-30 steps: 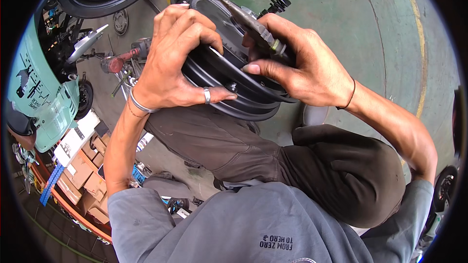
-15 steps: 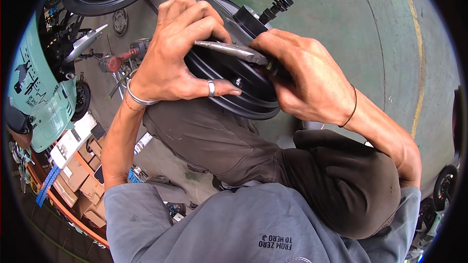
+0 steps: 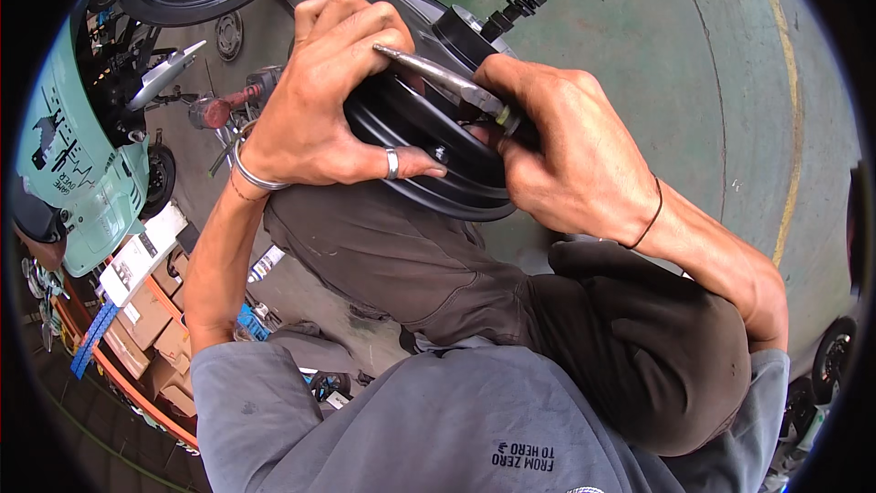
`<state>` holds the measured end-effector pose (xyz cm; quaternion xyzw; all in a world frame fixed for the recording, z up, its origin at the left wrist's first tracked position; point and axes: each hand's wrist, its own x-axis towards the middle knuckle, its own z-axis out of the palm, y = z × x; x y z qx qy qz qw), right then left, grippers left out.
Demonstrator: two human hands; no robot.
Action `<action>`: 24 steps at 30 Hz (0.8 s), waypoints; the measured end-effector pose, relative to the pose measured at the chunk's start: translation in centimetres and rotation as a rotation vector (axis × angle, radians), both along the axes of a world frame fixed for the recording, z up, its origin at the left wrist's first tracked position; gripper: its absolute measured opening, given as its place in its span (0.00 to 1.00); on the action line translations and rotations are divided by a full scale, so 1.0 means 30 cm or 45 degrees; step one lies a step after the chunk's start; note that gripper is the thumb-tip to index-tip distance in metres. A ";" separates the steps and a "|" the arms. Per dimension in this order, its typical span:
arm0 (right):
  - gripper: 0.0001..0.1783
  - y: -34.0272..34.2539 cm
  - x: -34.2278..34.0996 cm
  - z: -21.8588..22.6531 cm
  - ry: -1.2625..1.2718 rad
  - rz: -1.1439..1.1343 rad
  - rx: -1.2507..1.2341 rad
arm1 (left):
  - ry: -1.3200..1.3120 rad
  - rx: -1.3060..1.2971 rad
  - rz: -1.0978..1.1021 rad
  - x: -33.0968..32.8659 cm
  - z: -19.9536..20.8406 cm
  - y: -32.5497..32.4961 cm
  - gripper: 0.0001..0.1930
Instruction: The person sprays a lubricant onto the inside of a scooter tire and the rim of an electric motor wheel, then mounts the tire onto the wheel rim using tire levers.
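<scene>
A black wheel rim [image 3: 415, 190] rests tilted against my raised leg, with a threaded axle [image 3: 504, 20] sticking out of its hub on the far side. My left hand [image 3: 333, 105] is closed round the rim's left part, its ringed thumb beside a small metal valve stem or nut [image 3: 440, 154]. In my right hand [image 3: 584, 151] is a pair of long-nosed pliers [image 3: 443, 78]. Their jaws slant across the rim toward my left fingers. The handles are mostly hidden in my right palm.
A black tyre [image 3: 173, 9] lies at the far left, near a mint-green scooter [image 3: 78, 192]. A red and grey power tool [image 3: 224, 110] is beyond my left wrist. Cardboard boxes [image 3: 146, 329] fill an orange-edged cart at left. Yellow lines [image 3: 792, 128] mark the green floor.
The pliers have tilted more steeply, their tip rising toward my left knuckles, and a yellowish-green part of the handle now shows. The rim has shifted slightly left in view.
</scene>
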<state>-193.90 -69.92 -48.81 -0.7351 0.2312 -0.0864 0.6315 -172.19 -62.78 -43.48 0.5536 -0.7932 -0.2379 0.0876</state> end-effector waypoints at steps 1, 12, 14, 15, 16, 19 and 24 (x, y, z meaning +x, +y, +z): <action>0.12 0.003 0.004 -0.006 -0.001 0.001 0.004 | 0.010 -0.006 -0.001 0.001 -0.003 0.000 0.34; 0.08 0.010 -0.001 0.001 0.015 -0.101 0.028 | -0.014 -0.019 -0.025 -0.005 -0.006 0.001 0.34; 0.09 0.011 -0.001 -0.005 -0.004 -0.117 0.025 | 0.003 -0.039 -0.027 -0.008 -0.009 -0.002 0.33; 0.09 0.016 -0.001 -0.005 -0.025 -0.131 0.029 | 0.003 -0.045 -0.033 -0.008 -0.008 0.000 0.32; 0.09 0.016 -0.002 0.002 -0.026 -0.132 0.028 | 0.004 -0.052 -0.039 -0.008 -0.006 0.001 0.31; 0.11 0.010 0.000 0.023 0.024 -0.135 0.079 | 0.020 -0.069 -0.051 -0.009 -0.001 0.002 0.29; 0.11 0.005 0.013 0.027 0.119 -0.125 0.291 | -0.021 -0.077 -0.029 0.033 -0.002 0.002 0.31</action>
